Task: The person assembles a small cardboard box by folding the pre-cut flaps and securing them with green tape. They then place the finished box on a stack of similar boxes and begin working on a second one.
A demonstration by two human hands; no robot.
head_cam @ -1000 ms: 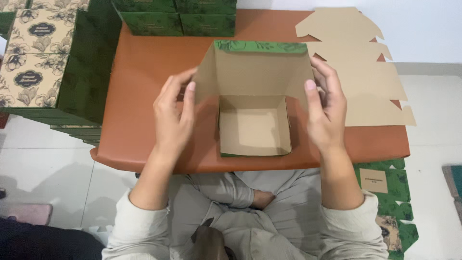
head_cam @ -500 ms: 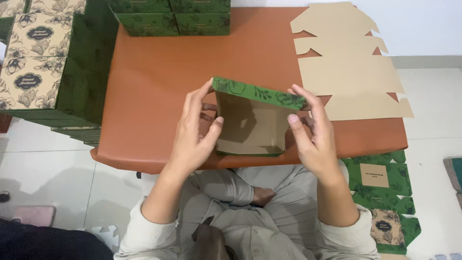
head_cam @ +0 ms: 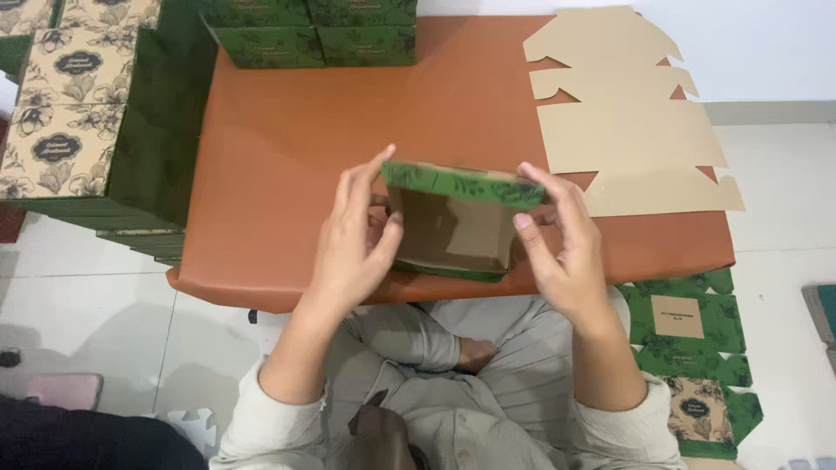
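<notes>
Far left, finished green and tan boxes [head_cam: 65, 130] are sitting stacked, shut, contents can't tell. Left hand [head_cam: 348, 239] is gripping the half-folded green box [head_cam: 453, 222] over the table [head_cam: 287, 165] front edge, fingers spread along its side w/ thumb pressing in. Box is empty inside, just brown card. Right hand [head_cam: 562, 248] is pinching the top flap. Prob mid-fold; next needs flaps tucking. Flat blanks [head_cam: 627, 130] are lying right.
</notes>
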